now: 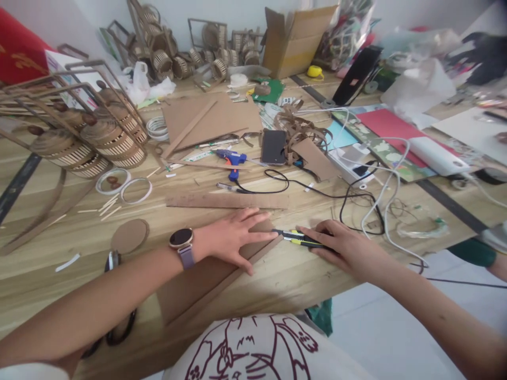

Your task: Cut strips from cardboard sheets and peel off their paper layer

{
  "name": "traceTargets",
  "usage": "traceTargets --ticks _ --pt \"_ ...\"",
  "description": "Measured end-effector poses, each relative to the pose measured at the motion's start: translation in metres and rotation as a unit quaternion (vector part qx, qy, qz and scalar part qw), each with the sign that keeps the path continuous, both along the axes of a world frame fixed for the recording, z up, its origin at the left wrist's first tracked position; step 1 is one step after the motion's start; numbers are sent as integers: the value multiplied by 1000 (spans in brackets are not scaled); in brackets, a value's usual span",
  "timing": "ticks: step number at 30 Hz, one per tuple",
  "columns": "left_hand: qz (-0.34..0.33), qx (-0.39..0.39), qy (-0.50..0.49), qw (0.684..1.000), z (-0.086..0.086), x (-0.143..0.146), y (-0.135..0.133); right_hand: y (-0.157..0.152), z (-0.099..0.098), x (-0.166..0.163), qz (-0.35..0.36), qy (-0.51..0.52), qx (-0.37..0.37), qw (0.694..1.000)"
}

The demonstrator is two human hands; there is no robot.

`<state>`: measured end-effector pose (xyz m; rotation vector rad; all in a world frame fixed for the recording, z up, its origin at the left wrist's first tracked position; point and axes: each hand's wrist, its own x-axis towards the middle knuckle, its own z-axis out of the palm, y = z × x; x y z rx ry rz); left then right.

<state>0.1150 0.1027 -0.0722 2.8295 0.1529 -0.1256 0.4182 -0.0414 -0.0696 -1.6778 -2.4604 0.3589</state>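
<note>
My left hand lies with fingers spread on a brown cardboard sheet at the table's front edge, holding nothing. Along the sheet's near side runs a narrow cardboard strip; I cannot tell if it is fully separate. In my right hand is a black and yellow utility knife. Its front end points left and meets the right corner of the sheet, close to my left fingertips. Behind my left hand lies a long cardboard strip, and a round cardboard disc is beside my left forearm.
A blue glue gun with a black cable and a phone lie mid-table. Slatted lidded baskets stand at left, near tape rolls. White cables trail at right. A cardboard box stands at the back.
</note>
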Motion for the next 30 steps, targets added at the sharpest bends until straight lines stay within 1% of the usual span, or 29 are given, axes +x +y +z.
traceTargets --ticks 2,5,10,16,19,23,26,30 --pt "-13 3 25 1000 -4 8 4 1 1 -1 1 -1 0 1000" --pt "-24 17 18 999 -9 14 6 0 0 -1 -6 -10 -3 1000" --pt "-32 27 -3 999 -15 14 7 -5 -2 1 -8 -13 0 1000" --pt "-35 21 -16 999 -16 13 7 -14 -1 -3 -22 -2 1 1000" --pt "-34 18 -20 999 -16 13 7 -20 -1 -9 -31 -8 4 999" --pt "-36 16 -22 999 -17 14 7 -35 -5 -17 -54 8 -12 998" --pt "-38 18 -26 999 -17 14 8 -45 -10 -30 -69 16 13 997" --pt "-44 20 -38 998 -17 13 8 -50 -12 -55 -69 20 32 997"
